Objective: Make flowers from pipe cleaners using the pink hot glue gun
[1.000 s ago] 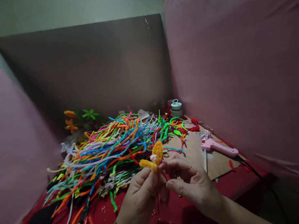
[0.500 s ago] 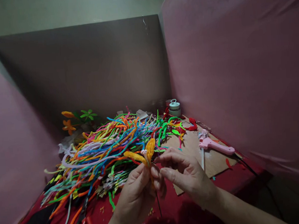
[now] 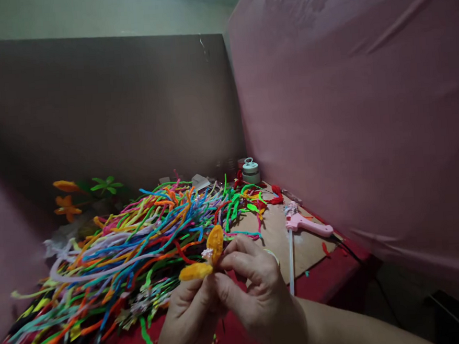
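Note:
An orange-yellow pipe-cleaner flower (image 3: 215,242) with two petals showing and a small whitish cluster at its middle is held up in front of me. My left hand (image 3: 192,313) pinches it from below, at the base of the petals. Close against its right side, my right hand (image 3: 257,290) has thumb and forefinger at the same base, fingers curled. The fingertips hide the place where the petals join. Part of a thin dark stem shows below the hands.
A big heap of coloured pipe cleaners (image 3: 140,241) covers the left and middle. A pink glue gun (image 3: 310,225) lies on a brown board (image 3: 314,252) at the right. Behind stands a pale green container (image 3: 250,171). Orange flowers (image 3: 67,207) are at the far left.
My right hand has closed in on the flower's base beside my left. The flower is lower and tilted more to the left. The whole view has turned slightly to the right.

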Tool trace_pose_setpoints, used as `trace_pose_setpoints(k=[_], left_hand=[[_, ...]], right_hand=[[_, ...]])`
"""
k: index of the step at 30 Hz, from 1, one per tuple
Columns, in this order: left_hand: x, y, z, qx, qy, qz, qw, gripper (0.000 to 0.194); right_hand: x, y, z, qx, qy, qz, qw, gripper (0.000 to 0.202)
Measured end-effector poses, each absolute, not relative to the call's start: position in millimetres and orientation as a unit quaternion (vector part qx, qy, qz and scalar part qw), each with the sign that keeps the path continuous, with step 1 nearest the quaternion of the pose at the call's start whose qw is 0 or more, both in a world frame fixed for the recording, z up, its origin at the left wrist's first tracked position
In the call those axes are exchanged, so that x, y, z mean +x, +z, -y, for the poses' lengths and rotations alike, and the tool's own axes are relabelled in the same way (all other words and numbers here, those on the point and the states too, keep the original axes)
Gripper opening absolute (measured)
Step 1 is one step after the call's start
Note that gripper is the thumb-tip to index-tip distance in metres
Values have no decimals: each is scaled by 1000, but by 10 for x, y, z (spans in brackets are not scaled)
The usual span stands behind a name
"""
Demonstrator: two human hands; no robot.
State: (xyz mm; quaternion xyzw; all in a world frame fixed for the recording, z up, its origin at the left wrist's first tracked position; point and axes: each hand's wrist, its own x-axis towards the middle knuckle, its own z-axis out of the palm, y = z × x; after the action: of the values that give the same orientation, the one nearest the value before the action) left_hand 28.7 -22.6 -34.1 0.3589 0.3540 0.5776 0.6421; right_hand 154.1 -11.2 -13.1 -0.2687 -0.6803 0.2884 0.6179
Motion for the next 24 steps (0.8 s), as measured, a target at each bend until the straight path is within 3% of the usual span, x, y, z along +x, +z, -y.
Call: trace_pose_setpoints(k=[9,16,21,24], left_hand=[[281,-190,232,315,605,-347,644,15],[200,-270,158,362,590,-323,645,17],[244,-247,172,349,589,-333,648,18],[267,-224,170,338,600,-338,642,21]], right_hand=[[1654,-215,61,-248,312,713,576,17],[1877,-298,-90,-339,291,743,498,16],[2196,-223,-529,-410,216,821,333,15],[2462,-83,-1052,-559,127,789,223,19]])
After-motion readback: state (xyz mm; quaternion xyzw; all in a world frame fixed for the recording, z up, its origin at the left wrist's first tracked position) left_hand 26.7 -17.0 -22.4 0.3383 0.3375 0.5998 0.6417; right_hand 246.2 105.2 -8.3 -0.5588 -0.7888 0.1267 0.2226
